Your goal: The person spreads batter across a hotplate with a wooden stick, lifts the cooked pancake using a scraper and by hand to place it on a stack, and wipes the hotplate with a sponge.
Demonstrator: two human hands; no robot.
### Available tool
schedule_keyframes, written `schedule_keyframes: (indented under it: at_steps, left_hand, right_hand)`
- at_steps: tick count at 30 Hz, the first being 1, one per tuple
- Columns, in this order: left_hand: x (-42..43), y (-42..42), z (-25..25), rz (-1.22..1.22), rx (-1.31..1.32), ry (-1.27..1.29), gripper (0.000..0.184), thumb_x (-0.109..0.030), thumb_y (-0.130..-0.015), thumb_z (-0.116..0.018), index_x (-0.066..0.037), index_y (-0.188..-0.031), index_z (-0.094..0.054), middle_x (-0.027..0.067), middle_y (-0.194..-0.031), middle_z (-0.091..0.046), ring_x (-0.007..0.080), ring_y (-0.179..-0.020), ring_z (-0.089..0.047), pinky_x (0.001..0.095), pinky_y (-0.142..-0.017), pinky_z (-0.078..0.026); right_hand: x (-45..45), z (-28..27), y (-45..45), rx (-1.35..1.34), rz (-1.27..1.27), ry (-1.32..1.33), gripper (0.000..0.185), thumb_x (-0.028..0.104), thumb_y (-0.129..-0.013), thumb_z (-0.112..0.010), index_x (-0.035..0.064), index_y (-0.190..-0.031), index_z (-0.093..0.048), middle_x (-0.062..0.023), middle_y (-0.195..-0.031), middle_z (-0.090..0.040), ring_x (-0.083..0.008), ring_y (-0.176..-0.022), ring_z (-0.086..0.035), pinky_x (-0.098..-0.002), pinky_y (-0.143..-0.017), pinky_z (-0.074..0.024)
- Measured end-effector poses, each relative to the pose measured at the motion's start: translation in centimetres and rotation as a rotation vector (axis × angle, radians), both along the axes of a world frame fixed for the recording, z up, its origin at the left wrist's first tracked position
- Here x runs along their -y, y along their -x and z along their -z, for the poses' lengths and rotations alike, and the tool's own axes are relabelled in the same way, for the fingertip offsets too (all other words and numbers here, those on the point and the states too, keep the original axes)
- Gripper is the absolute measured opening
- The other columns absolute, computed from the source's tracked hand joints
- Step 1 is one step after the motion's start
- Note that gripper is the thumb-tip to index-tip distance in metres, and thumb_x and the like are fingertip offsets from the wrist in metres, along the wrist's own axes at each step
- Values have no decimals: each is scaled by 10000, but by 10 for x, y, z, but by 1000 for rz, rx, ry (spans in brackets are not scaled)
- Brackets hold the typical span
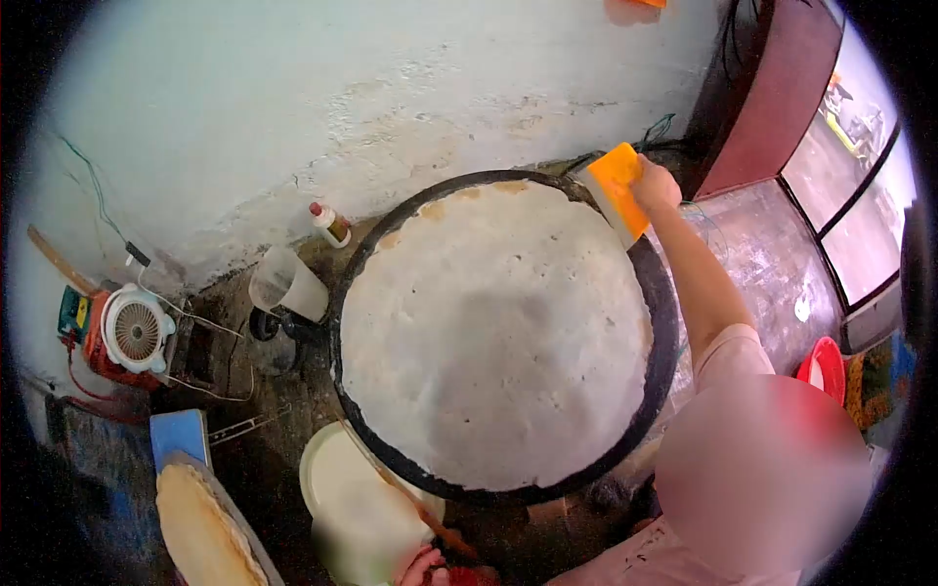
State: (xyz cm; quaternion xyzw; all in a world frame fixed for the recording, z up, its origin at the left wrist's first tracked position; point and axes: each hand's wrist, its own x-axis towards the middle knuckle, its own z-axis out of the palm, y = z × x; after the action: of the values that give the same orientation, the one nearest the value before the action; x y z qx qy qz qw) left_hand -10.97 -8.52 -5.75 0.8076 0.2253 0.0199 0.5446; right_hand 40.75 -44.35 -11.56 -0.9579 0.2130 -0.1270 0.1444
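A thin, pale sheet of batter or dough (508, 322) covers most of a big round griddle with a black rim (668, 332). My right hand (657, 186) is closed on a flat orange scraper (619, 178), whose pale edge is at the griddle's upper right rim. At the bottom edge, my left hand (424, 566) shows only in part. Its fingers are curled beside a wooden stick (420, 506), and what they hold cannot be made out. The stick leans over a white tub (327, 459) of pale liquid. Blurred patches hide part of the tub and the lower right.
A clear jug (289, 283) and a red-capped bottle (332, 226) stand along the wall. A blower-like device (137, 328) is at the left. Flat browned sheets (205, 527) lie at the lower left, near a blue box (180, 441). A red basin (827, 369) is at the right.
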Motion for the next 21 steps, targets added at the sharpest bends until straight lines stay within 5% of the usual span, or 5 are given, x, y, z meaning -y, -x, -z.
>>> schedule_keyframes:
  at_steps: [3, 8, 21]
  left_hand:
    - [-3, -24, -5, -1, -35, 0, 280, -222, -890, -531, -33, -1089, -586, 105, -1188, -495, 210, -1009, -520, 290, -803, -452]
    - [-11, -44, -4, -54, -77, 18, 279, -217, -887, -530, -19, -1076, -586, 113, -1176, -505, 227, -1036, -509, 309, -830, -432]
    - [-20, -47, -4, -4, -75, -15, 367, -348, -887, -507, -15, -1020, -588, 145, -1112, -534, 262, -960, -550, 370, -844, -427]
  right_hand:
    - [-26, 19, -37, 92, -336, 71, 500, 248, -742, -626, 267, -1225, -498, -73, -1030, -624, -261, -942, -591, -366, -784, -469]
    - [-64, 1, -72, 19, -275, 30, 516, 255, -732, -635, 276, -1228, -495, -61, -1030, -627, -245, -914, -602, -342, -803, -465]
    - [-291, 4, -121, 94, -973, 153, 487, 174, -733, -585, 327, -1192, -524, -29, -1092, -609, -211, -1009, -567, -410, -874, -365]
